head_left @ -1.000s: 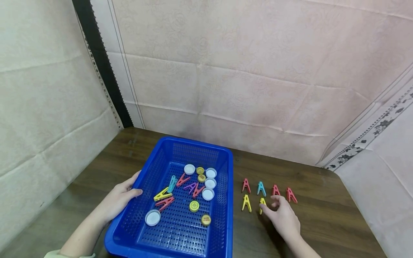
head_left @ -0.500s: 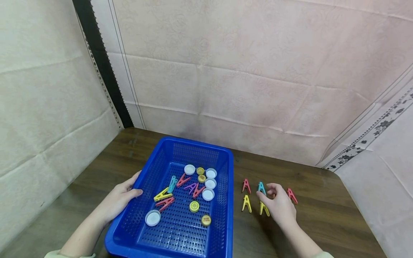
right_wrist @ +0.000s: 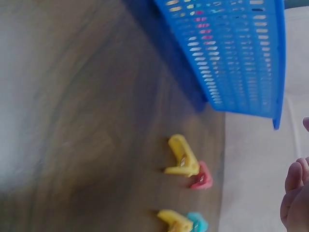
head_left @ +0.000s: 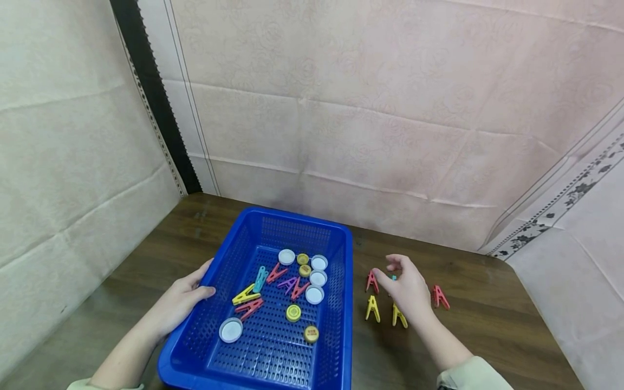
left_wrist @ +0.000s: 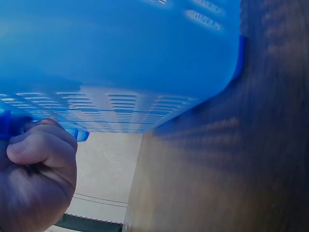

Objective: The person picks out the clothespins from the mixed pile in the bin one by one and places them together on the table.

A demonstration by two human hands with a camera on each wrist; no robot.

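My left hand (head_left: pixel 180 303) grips the left rim of a blue plastic basket (head_left: pixel 348 303); in the left wrist view its fingers (left_wrist: pixel 46 145) are curled at that edge. My right hand (head_left: pixel 410 290) hovers over clothespins standing on the table, with nothing visible between thumb and fingers. The thumb tip is right at the top of a red clothespin (head_left: pixel 372 281). A turquoise clothespin (head_left: pixel 394 278) is mostly hidden behind this hand. Nearer stand two yellow clothespins, one on the left (head_left: pixel 372 309) and one on the right (head_left: pixel 399 316). Another red clothespin (head_left: pixel 440 297) is to the right.
Inside the basket lie several clothespins, such as a purple one (head_left: pixel 287 283), plus white caps (head_left: pixel 314 294) and yellow or gold caps (head_left: pixel 293 312). The brown wooden table (head_left: pixel 497 325) ends at a cloth-covered wall (head_left: pixel 370 135) behind and at both sides.
My right hand has moved left and away from me, from the right yellow clothespin past the turquoise one to the leftmost red one. The left hand and basket have stayed put.
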